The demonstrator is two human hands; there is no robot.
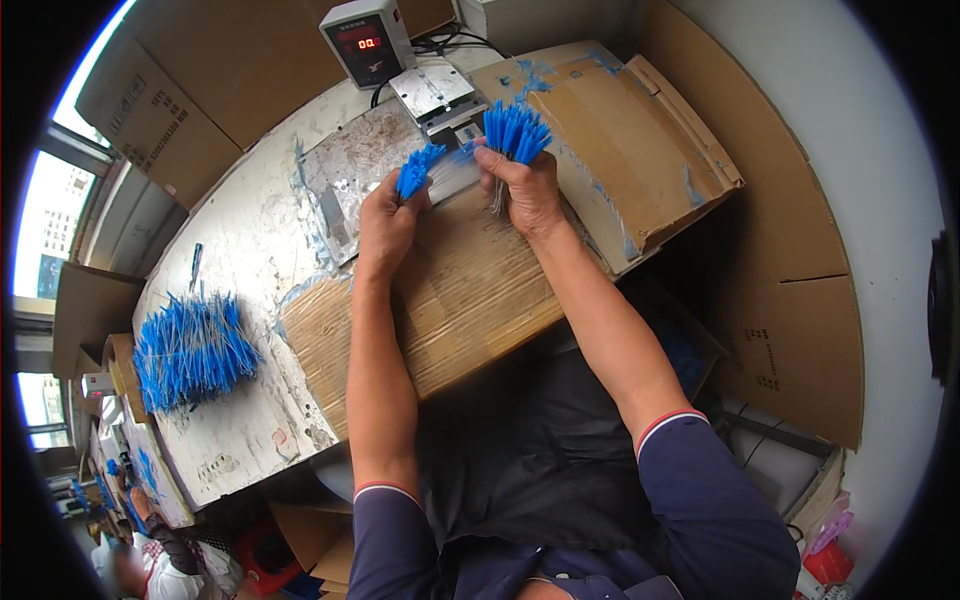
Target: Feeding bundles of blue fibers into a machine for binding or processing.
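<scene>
Fingers closed, my left hand [388, 228] holds a small bundle of thin blue-ended wire pieces [418, 168] with the blue ends pointing up and away. Beside it, my right hand [530, 193] grips a thicker bundle of the same blue-ended pieces [514, 130], its thumb across the front. Thin silvery wires show below that fist. Between the two bundles a blue smear suggests motion, too blurred to make out. Both hands are over the far part of a brown cardboard sheet [450, 290], just in front of a small metal-topped machine [435, 92].
A big pile of blue-ended wires [195, 350] lies on the worn white table [240, 240] at left, near a dark pen [196, 265]. Behind stands a box with a red digital display [366, 45]. Cardboard [630, 140] covers the right side. Another person [165, 560] is at lower left.
</scene>
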